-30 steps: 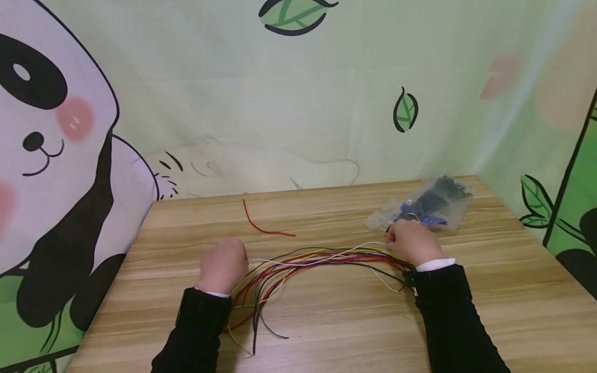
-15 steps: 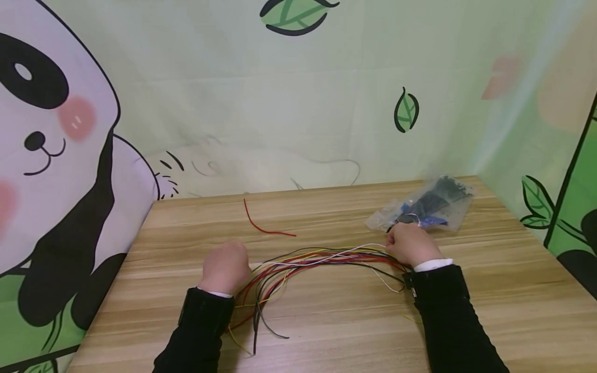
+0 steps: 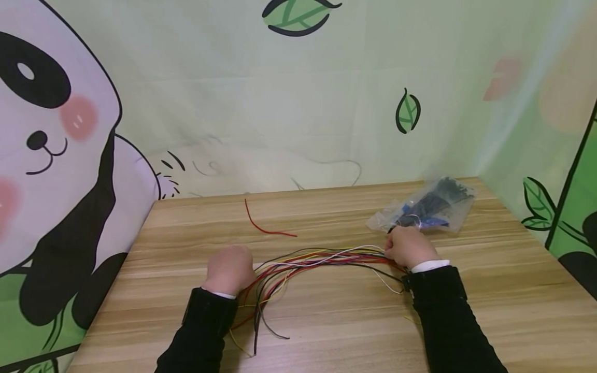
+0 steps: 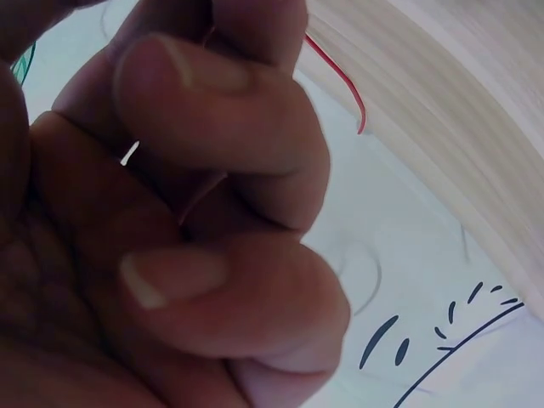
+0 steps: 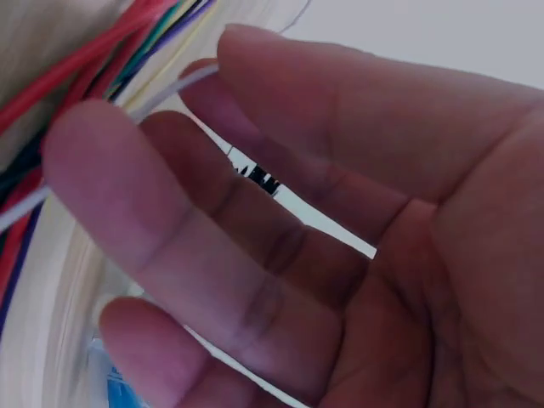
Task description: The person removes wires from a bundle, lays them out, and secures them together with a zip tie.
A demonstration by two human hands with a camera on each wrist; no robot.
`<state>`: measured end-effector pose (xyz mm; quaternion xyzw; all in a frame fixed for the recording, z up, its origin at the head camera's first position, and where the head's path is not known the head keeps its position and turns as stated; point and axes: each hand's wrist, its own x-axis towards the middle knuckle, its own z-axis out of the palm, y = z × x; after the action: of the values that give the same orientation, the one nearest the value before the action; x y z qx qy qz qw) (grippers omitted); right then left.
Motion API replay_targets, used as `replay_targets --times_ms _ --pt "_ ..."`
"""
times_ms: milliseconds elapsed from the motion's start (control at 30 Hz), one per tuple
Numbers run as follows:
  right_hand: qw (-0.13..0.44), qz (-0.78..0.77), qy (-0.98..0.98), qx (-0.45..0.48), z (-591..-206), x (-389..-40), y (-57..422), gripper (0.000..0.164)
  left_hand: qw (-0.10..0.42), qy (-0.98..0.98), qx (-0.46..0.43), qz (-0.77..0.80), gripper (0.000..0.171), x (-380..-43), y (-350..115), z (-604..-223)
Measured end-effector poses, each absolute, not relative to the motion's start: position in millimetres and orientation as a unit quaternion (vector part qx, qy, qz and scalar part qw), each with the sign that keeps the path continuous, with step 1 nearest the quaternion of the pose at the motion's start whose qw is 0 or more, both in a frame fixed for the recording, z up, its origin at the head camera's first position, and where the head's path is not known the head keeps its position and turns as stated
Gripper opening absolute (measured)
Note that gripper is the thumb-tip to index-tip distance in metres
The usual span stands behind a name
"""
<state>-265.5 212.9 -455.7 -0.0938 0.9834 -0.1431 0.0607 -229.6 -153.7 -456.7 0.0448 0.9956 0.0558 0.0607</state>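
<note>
A long white wire (image 3: 337,254) stretches between both hands, above a curved bundle of wires (image 3: 322,262) in red, black, yellow and other colours on the wooden table. My right hand (image 3: 410,247) pinches the white wire between thumb and index fingertip, plain in the right wrist view, where the wire (image 5: 200,76) passes under the thumb. At the bundle's left end, my left hand (image 3: 229,269) is curled where the white wire runs into it. Its fingers (image 4: 221,127) fold toward the palm in the left wrist view, hiding the wire's end.
A clear plastic bag (image 3: 431,204) with dark and blue contents lies just beyond the right hand. One loose red wire (image 3: 269,231) rests behind the bundle. A short yellow wire piece (image 3: 412,319) is beside the right sleeve. A printed panda cloth hangs behind the table.
My left hand has shifted slightly right and toward me, along the bundle's left end. The right hand has lowered slightly, and the pinched white wire is still in it.
</note>
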Motion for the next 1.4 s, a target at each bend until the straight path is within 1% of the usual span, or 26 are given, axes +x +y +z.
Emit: replay_targets --times_ms 200,433,833,1067,1167,1267,1400 --pt "0.072 -0.137 0.984 -0.087 -458 -266 211 0.007 0.061 0.995 0.044 0.06 0.029 -230 -153 -457" --pt "0.086 -0.139 0.984 -0.077 -458 -265 209 0.012 0.057 0.995 0.048 0.064 0.028 -228 -153 -457" --pt "0.064 -0.127 0.987 -0.077 -454 -263 206 0.022 0.064 0.994 0.041 0.081 0.029 -228 -153 -454" --pt "0.046 -0.131 0.987 -0.078 -450 -262 205 0.02 0.066 0.994 0.036 0.085 0.025 -227 -154 -452" --pt "0.038 -0.135 0.988 -0.071 -448 -262 203 0.02 0.063 0.993 0.032 0.092 0.025 -228 -154 -451" --pt "0.005 -0.139 0.988 -0.065 -444 -261 200 0.017 0.053 0.992 0.02 0.11 0.028 -227 -152 -450" --pt "-0.078 -0.151 0.983 -0.074 -440 -257 190 0.015 0.012 0.993 0.025 0.115 0.032 -226 -148 -448"
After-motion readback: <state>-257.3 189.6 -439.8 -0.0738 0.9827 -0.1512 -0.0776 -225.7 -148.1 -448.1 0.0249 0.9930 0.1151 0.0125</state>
